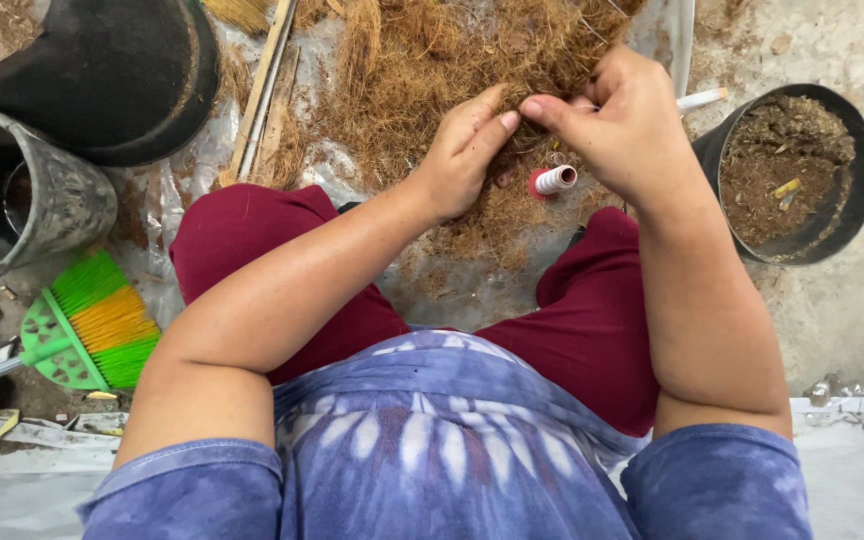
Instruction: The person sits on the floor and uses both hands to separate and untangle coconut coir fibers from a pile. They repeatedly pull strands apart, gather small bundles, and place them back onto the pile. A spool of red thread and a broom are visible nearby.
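Observation:
My left hand [460, 150] and my right hand [620, 125] meet fingertip to fingertip over a heap of brown coconut fibre [452, 70] on a plastic sheet between my knees. Both pinch at something very thin where the fingers touch; I cannot make out what it is. A small spool of white thread with red ends [553, 180] lies on the fibre just below the fingers. A white stick-like thing [702, 98] pokes out behind my right hand.
A black pot of soil [792, 170] stands to the right. Two large dark pots [102, 70] and a grey bucket [32, 200] sit at the upper left. Wooden sticks [262, 90] lie beside the fibre. A green and orange broom head [87, 320] is at the left.

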Available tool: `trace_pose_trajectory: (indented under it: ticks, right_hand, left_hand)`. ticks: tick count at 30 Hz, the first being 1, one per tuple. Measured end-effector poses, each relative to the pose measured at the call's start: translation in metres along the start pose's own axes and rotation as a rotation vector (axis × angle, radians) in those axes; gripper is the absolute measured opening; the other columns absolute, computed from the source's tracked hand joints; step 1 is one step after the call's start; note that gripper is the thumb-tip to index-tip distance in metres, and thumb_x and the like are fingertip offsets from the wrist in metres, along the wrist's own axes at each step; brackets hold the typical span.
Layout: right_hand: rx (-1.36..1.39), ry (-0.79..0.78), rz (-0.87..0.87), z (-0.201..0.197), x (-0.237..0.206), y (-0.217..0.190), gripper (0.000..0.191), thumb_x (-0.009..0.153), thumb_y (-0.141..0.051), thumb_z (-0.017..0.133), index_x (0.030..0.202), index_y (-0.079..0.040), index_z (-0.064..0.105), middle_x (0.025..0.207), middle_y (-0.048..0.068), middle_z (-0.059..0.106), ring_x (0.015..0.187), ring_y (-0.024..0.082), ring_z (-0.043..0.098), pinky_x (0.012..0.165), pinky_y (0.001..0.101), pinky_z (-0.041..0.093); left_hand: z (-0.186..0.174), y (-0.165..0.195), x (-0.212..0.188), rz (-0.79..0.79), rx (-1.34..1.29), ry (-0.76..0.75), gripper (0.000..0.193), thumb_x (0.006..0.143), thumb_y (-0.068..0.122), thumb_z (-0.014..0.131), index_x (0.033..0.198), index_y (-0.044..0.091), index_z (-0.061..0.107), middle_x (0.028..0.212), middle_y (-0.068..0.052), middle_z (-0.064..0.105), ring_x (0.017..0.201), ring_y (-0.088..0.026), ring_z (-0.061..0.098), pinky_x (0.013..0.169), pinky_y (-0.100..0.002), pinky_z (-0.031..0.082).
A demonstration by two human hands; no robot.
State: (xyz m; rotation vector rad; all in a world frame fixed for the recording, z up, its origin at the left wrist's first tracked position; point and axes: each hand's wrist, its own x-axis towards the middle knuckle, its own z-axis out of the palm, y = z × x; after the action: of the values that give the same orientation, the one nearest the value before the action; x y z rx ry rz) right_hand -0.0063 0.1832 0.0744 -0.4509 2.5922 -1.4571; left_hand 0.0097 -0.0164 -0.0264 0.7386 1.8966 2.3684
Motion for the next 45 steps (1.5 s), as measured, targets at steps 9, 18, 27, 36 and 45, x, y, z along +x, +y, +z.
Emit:
trace_pose_trajectory:
  ticks: [9, 18, 27, 36, 45]
  right_hand:
    - [0.046, 0.065, -0.125, -0.01, -0.004, 0.015, 0.035, 0.103, -0.021, 0.085, 0.092, -0.003, 0.058, 0.076, -0.006, 0.053, 0.07, 0.005, 0.046, 0.059, 0.0244, 0.038]
    - [-0.046, 0.158, -0.122, -0.015, 0.0, 0.039, 0.062, 0.101, -0.04, 0.091, 0.081, -0.011, 0.04, 0.072, -0.005, 0.041, 0.064, 0.005, 0.039, 0.058, 0.0274, 0.034]
    - [0.076, 0.074, -0.094, -0.014, 0.003, 0.016, 0.048, 0.103, -0.031, 0.086, 0.081, -0.009, 0.05, 0.073, -0.006, 0.048, 0.068, 0.005, 0.043, 0.058, 0.026, 0.034]
    - [-0.041, 0.15, -0.13, -0.024, 0.004, 0.024, 0.057, 0.104, -0.029, 0.088, 0.077, -0.008, 0.043, 0.072, -0.005, 0.041, 0.067, 0.006, 0.038, 0.057, 0.0284, 0.031]
    - [0.058, 0.102, -0.116, -0.028, 0.007, 0.026, 0.038, 0.103, -0.02, 0.082, 0.085, -0.005, 0.052, 0.073, -0.007, 0.045, 0.065, 0.003, 0.038, 0.059, 0.0269, 0.03]
  left_hand:
    - [-0.021, 0.011, 0.017, -0.159, -0.023, -0.073, 0.039, 0.11, 0.04, 0.048, 0.119, 0.004, 0.06, 0.111, -0.003, 0.062, 0.101, -0.013, 0.06, 0.088, -0.033, 0.056]
    - [-0.019, 0.024, 0.014, 0.168, 0.522, 0.015, 0.043, 0.094, 0.038, 0.083, 0.106, 0.004, 0.06, 0.101, -0.005, 0.059, 0.093, -0.016, 0.061, 0.083, -0.032, 0.055]
    - [-0.031, 0.026, 0.019, 0.072, 0.371, 0.108, 0.013, 0.101, 0.014, 0.076, 0.098, 0.006, 0.066, 0.095, 0.001, 0.063, 0.083, -0.007, 0.06, 0.074, -0.024, 0.051]
    - [-0.027, 0.032, 0.015, 0.012, 0.188, 0.026, 0.044, 0.088, 0.035, 0.086, 0.103, 0.009, 0.055, 0.095, 0.003, 0.056, 0.086, -0.009, 0.056, 0.077, -0.025, 0.052]
    - [-0.02, 0.021, 0.004, 0.095, 0.561, -0.054, 0.027, 0.101, 0.022, 0.079, 0.098, 0.009, 0.056, 0.093, -0.002, 0.06, 0.089, -0.015, 0.061, 0.083, -0.032, 0.055]
